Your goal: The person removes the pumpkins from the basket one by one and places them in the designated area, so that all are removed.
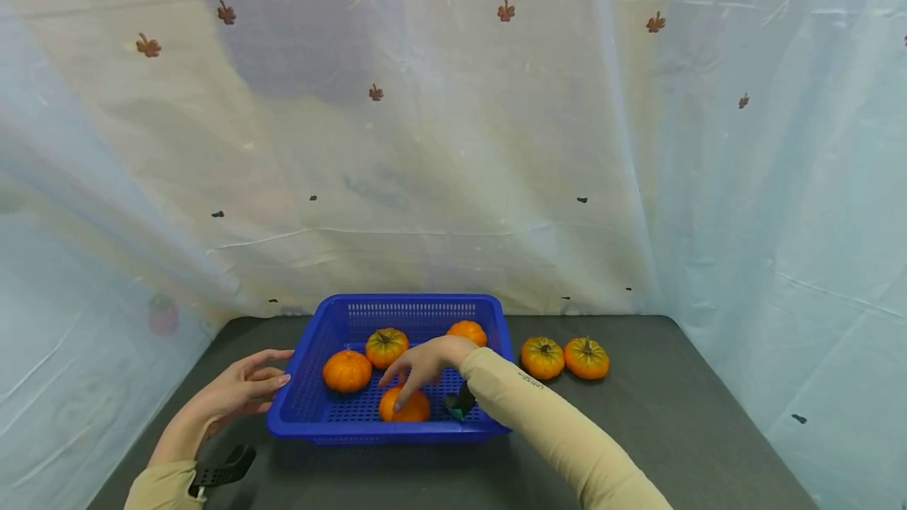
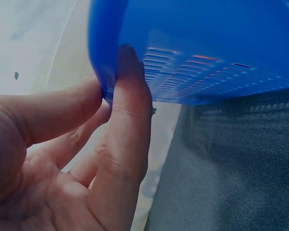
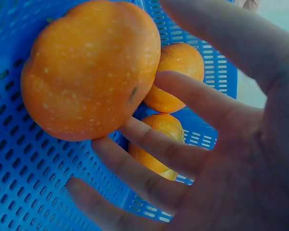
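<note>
A blue plastic basket (image 1: 390,433) sits on the dark table. My left hand (image 1: 244,386) is at its left side, pinching the rim between thumb and index finger, as the left wrist view shows. Inside the basket, my right hand (image 1: 431,360) is over a small orange pumpkin (image 1: 411,406) at the front. In the right wrist view its fingers are spread and fairly straight, with fingertips at that pumpkin (image 3: 91,72). Behind it in the basket lie an orange pumpkin (image 1: 347,371), a yellow-orange one (image 1: 386,347) and, partly hidden by my right hand, another (image 1: 468,331).
Two yellow-orange pumpkins (image 1: 542,358) (image 1: 586,358) stand side by side on the table, right of the basket. A pale printed sheet (image 1: 453,179) hangs behind the table and along both sides. The dark table top (image 1: 673,415) extends to the right.
</note>
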A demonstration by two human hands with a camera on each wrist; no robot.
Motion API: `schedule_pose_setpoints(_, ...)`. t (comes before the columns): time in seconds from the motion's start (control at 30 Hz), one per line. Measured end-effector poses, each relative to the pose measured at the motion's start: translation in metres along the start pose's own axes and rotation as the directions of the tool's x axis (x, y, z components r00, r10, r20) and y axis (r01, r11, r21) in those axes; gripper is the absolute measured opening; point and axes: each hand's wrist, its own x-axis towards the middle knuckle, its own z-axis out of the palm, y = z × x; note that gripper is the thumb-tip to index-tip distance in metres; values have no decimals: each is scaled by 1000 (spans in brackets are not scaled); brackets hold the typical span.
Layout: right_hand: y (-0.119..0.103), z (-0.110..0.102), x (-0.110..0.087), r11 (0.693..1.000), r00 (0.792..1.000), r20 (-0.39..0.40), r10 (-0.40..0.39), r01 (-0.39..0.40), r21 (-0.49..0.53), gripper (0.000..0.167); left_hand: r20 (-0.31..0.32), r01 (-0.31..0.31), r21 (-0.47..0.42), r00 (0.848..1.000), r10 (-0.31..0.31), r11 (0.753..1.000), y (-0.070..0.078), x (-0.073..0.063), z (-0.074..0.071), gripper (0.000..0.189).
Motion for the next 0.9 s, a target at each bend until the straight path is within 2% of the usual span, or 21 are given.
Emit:
schedule_pose_setpoints(0.37,3,1,0,995,998,5,59,-59,78,31,-13,8,5,1000,-8,1000,0,-1,0,67)
schedule_pose_setpoints(0.77,-2,2,0,988,994,-24,110,-107,110,28,4,6,8,1000,-6,1000,1,0,-1,68)
schedule_pose_setpoints(0.9,-2,2,0,986,991,-37,128,-123,113,32,3,7,11,1000,-7,1000,1,1,-1,69)
